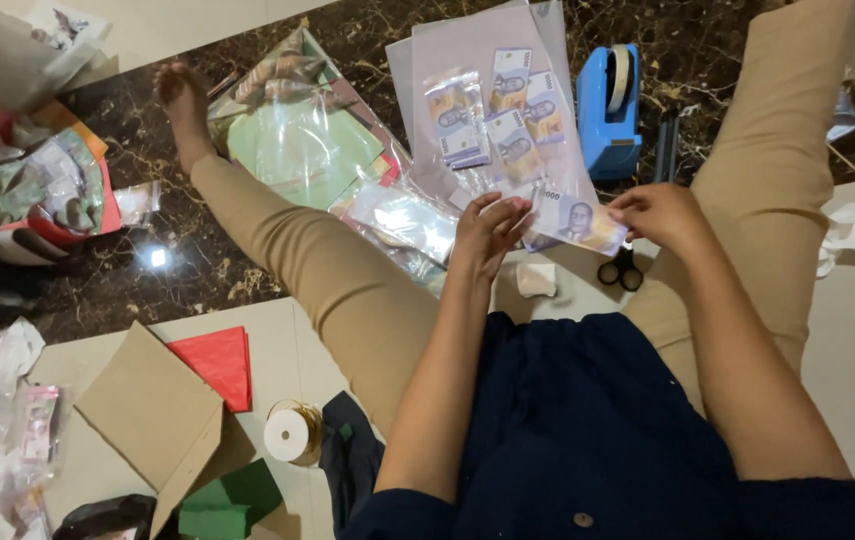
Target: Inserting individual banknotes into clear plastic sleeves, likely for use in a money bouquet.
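Observation:
I sit on the floor with my legs spread. Between my hands is a banknote in a clear plastic sleeve (573,222), held flat just above the floor. My left hand (488,232) pinches its left end. My right hand (660,212) grips its right end. Beyond it lies a clear plastic sheet (468,50) with several more sleeved banknotes (493,120) laid on it. Small black scissors (620,268) lie on the floor under my right hand.
A blue tape dispenser (608,105) stands behind my right hand. Clear bags of coloured paper (298,140) lie by my left leg. A cardboard piece (153,415), red paper (218,362), a gold ribbon spool (293,432) and crumpled wrappings (38,190) sit at the left.

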